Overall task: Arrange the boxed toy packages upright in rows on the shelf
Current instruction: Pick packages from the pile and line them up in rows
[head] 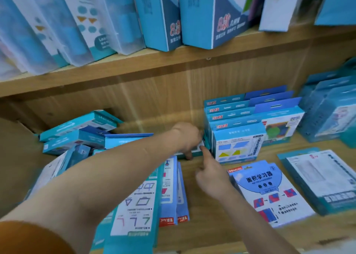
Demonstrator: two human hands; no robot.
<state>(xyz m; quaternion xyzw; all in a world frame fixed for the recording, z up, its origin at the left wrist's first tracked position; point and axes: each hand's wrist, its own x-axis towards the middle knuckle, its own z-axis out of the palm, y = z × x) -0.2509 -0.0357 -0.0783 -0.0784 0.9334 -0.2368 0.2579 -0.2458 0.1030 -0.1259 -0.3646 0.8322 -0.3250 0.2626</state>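
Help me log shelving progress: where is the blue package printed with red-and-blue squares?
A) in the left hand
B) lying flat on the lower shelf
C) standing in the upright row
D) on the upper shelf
B: the blue package lies face up on the lower shelf.

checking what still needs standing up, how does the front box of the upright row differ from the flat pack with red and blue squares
Pose: the front box stands upright, heading its row; the flat pack lies face up on the shelf. Print: the front box shows yellow triangles and blue parallelograms; the flat pack shows red-and-blue squares. Both are blue and white.
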